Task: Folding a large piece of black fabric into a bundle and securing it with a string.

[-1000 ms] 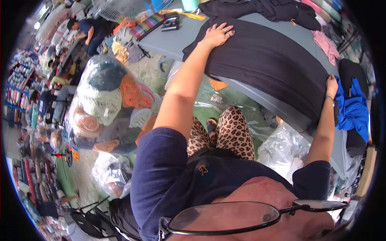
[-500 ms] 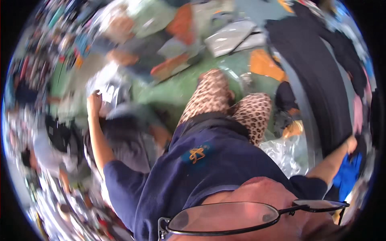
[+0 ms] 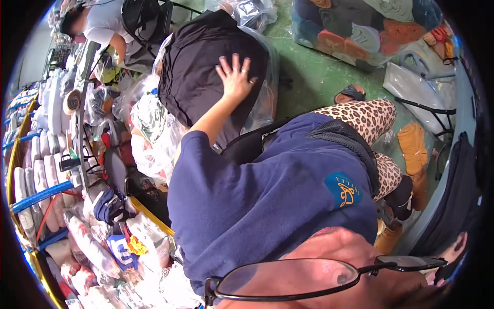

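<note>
My left hand (image 3: 236, 82) lies with fingers spread on a black cloth garment (image 3: 200, 67). The black cloth is draped over a bulging clear plastic bag (image 3: 263, 110), whose side shows beneath it. At the far right edge a small skin-coloured part, seemingly my right hand (image 3: 456, 249), shows beside dark cloth (image 3: 446, 203) on a grey-blue table (image 3: 435, 211). Its fingers are too cut off and distorted to read, and whatever it touches is hidden.
A large clear bag of folded coloured clothes (image 3: 355, 36) stands on the green floor (image 3: 303, 77). Orange-brown cloth rolls (image 3: 413, 147) lie near my legs. Bagged garments (image 3: 92, 242) fill racks with blue bars (image 3: 43, 196) on the left. Another person (image 3: 105, 26) sits at the upper left.
My body and view have turned left, bringing the racks closer. My left hand, raised beside shiny plastic before, now rests flat on black cloth. My right hand has slipped to the view's edge.
</note>
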Available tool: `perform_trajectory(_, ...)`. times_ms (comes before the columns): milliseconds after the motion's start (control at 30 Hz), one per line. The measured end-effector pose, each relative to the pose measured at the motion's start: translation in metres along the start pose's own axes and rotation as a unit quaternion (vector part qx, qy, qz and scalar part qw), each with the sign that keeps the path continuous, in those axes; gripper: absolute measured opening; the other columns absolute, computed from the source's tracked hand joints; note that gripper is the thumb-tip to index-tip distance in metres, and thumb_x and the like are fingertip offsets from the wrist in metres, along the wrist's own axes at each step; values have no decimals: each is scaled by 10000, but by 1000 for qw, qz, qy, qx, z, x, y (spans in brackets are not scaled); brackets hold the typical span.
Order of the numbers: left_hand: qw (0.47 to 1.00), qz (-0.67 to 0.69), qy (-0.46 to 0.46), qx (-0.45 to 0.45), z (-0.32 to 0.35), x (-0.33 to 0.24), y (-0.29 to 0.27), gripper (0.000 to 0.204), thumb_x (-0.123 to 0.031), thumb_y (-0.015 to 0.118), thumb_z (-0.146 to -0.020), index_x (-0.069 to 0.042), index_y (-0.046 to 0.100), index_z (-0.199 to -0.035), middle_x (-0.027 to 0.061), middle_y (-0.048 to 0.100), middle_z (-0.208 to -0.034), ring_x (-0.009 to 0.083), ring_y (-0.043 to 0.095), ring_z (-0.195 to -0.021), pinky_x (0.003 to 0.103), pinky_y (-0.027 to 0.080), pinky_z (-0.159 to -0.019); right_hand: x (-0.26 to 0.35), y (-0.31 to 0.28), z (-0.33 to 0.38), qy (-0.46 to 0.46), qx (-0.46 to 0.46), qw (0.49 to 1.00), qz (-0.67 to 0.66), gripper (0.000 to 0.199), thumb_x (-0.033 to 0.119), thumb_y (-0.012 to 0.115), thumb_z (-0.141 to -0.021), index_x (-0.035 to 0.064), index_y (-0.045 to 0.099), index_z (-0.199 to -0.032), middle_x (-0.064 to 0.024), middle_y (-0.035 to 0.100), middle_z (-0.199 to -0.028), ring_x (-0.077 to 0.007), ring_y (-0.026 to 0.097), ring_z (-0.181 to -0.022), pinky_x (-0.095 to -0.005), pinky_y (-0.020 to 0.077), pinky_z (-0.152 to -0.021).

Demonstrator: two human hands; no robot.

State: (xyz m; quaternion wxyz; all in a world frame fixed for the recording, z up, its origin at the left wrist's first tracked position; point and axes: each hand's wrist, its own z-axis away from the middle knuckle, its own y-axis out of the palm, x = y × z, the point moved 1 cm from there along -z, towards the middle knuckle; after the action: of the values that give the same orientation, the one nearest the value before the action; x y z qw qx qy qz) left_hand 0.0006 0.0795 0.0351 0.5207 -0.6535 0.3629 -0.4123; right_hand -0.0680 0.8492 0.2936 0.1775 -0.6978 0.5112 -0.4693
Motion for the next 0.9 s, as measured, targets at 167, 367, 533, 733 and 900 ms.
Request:
perform_trajectory(167, 993, -37, 79, 76, 7, -13, 18, 664, -349, 664, -610, -84, 422, -1169, 142, 292, -1281, 285, 237, -1211, 559, 162, -937, 64, 70, 64, 59, -1, 993, -106, 238, 152, 505, -843, -2, 547, -1019, -70, 547, -989, -149, 494, -900, -267, 379, -830)
perform_trajectory(367, 991, -8, 56, 124, -17, -3, 12, 240, -226, 567, -687, -49, 596, -846, 125, 525, -937, 269, 492, -939, 417, 392, -774, 71, 121, 125, 140, 49, 953, -265, 209, 77, 501, -829, -11, 520, -1018, -73, 542, -989, -134, 497, -894, -248, 377, -817)
perform_trajectory(533, 993, 49, 92, 51, -25, -25, 12, 168, -197, 534, -707, -42, 595, -691, 139, 542, -804, 289, 552, -756, 371, 469, -600, 58, 128, 161, 182, 59, 935, -298, 222, 61, 484, -828, -24, 497, -1033, -88, 538, -986, -141, 506, -896, -245, 393, -791)
perform_trajectory(733, 979, 33, 200, 25, -1, -1, 55, 140, -150, 501, -682, -54, 568, -760, 92, 545, -804, 241, 529, -805, 347, 438, -702, 91, 147, 171, 143, 52, 939, -307, 182, 23, 471, -797, -5, 519, -970, -69, 556, -971, -137, 525, -892, -240, 407, -774)
perform_trajectory(900, 977, -27, 172, 125, -3, -23, 20, 209, -188, 544, -679, -19, 611, -782, 153, 607, -824, 284, 589, -795, 350, 467, -718, 70, 156, 195, 186, 17, 913, -363, 250, -143, 435, -708, -6, 515, -901, -28, 541, -859, -88, 506, -824, -199, 386, -762)
